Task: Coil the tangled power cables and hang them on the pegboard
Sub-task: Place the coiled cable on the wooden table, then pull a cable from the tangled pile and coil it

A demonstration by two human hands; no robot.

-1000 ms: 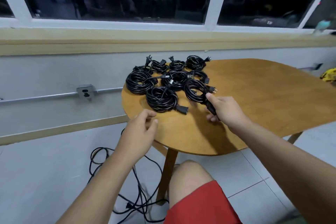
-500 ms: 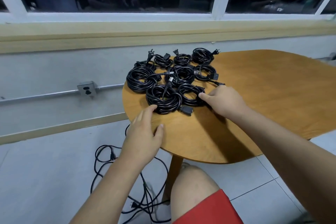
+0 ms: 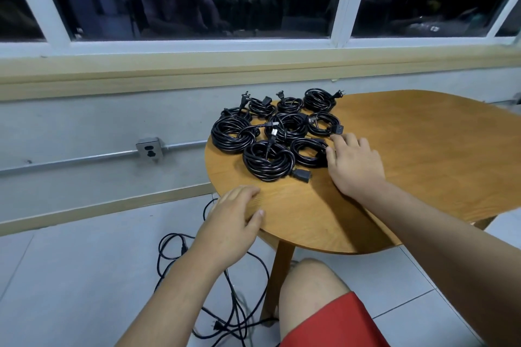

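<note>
So most coiled power cables (image 3: 276, 138) sit bunched at the worktop's (image 3: 408, 163) far-left edge. One tangled cable (image 3: 234, 304) lies on the floor, and nothing's hung yet; no pegboard in sight. Both hands are flat and empty: right hand (image 3: 352, 166) touching a coil, left hand (image 3: 228, 222) on the near edge.

text: none legible | labels: small white tags on coiled cables (image 3: 275, 132) — unreadable
</note>
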